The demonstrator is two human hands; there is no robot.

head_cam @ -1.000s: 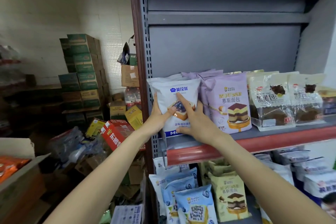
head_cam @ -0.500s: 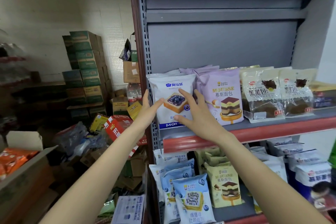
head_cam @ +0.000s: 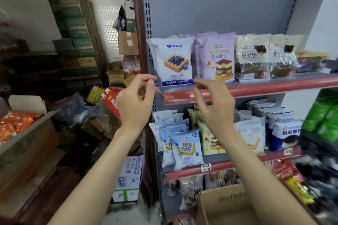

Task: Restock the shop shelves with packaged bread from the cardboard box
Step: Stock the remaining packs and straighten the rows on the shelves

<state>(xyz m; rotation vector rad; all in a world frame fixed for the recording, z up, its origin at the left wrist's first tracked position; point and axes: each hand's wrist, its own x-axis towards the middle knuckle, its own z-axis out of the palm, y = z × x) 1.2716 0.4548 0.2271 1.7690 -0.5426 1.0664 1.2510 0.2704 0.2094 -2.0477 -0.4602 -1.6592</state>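
Observation:
A white blueberry bread packet (head_cam: 172,60) stands upright at the left end of the upper shelf (head_cam: 256,87), beside purple mousse bread packets (head_cam: 217,56). My left hand (head_cam: 136,100) and my right hand (head_cam: 214,105) hover below and in front of it, apart from it, with fingers loosely curled and nothing in them. The cardboard box (head_cam: 215,204) sits low under my right forearm, its opening facing up; its inside looks bare where visible.
Dark bread packets (head_cam: 263,56) fill the upper shelf to the right. The lower shelf (head_cam: 215,168) holds blue, beige and white packets. Left of the shelf upright (head_cam: 139,23) are stacked green cartons (head_cam: 76,29), loose goods and an open box of orange packets (head_cam: 16,126).
Both hands have let go of the white blueberry packet and drawn back and down from the shelf. The packet now stands alone. My view has dropped, revealing the cardboard box.

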